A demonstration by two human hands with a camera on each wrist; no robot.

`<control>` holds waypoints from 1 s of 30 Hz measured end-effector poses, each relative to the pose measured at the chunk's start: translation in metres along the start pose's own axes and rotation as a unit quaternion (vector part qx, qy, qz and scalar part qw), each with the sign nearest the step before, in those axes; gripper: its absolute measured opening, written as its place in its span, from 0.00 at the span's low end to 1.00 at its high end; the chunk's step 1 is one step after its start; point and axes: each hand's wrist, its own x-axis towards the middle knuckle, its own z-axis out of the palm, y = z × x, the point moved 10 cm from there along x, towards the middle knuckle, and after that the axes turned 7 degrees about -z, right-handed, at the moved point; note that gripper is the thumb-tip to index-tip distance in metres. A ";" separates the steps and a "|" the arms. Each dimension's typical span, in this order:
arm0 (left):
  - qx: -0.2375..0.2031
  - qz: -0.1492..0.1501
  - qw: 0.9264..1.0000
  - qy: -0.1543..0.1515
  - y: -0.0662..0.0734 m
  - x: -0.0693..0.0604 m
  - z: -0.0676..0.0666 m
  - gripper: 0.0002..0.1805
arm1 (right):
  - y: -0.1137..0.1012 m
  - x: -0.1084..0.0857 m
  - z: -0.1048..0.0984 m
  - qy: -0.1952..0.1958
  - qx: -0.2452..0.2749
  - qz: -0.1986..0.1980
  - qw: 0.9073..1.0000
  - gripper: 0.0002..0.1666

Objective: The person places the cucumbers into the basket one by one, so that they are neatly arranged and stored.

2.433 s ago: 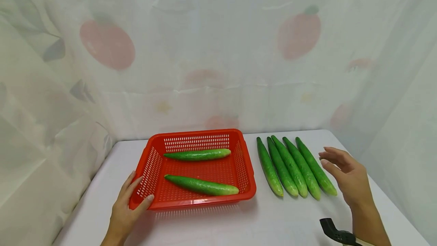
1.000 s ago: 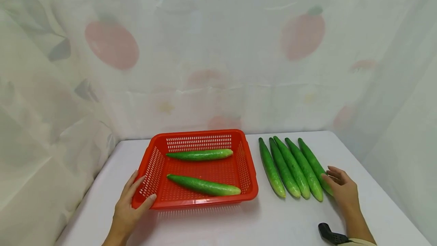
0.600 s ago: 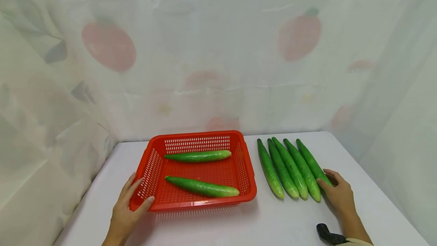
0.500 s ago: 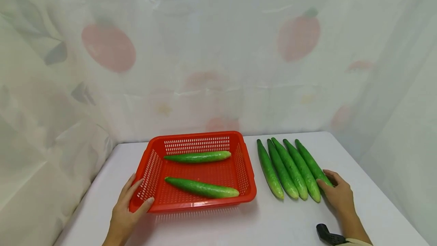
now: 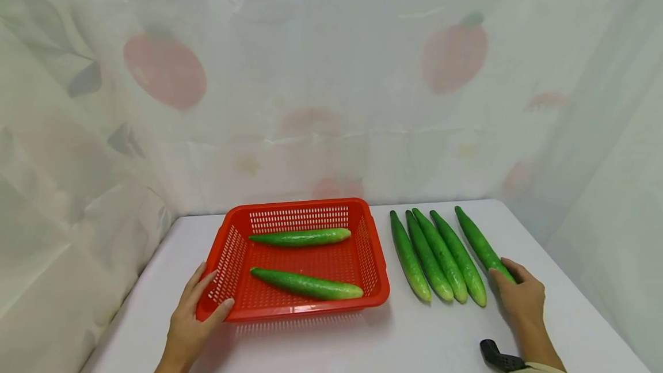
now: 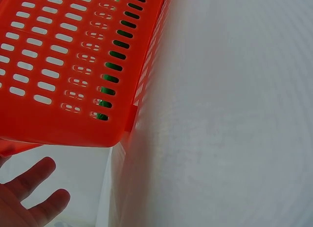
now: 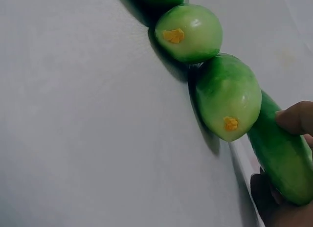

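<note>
End cucumber [image 5: 479, 240] shifted rightward, clamped in right fingers [image 5: 518, 270], four cucumbers [image 5: 440, 252] beside, left fingers [image 6: 34, 177] spread at basket [image 5: 311, 308]

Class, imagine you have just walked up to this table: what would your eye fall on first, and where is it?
The bright red basket left of the row stands out first, with two cucumbers inside and the left hand at its near left corner. Next come four green cucumbers side by side on the white table, and to their right another cucumber, gripped by the right hand.
</note>
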 end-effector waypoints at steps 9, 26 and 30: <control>0.000 0.009 1.000 0.007 0.003 0.000 -0.002 0.36 | -0.005 0.001 -0.004 0.022 0.033 0.004 0.999 0.32; -0.005 0.002 1.000 0.002 0.002 0.000 0.001 0.37 | -0.085 -0.009 -0.027 -0.016 0.260 -0.155 0.953 0.24; -0.005 0.009 1.000 0.004 0.003 0.000 0.001 0.37 | -0.106 -0.016 -0.032 -0.028 0.240 -0.186 0.952 0.23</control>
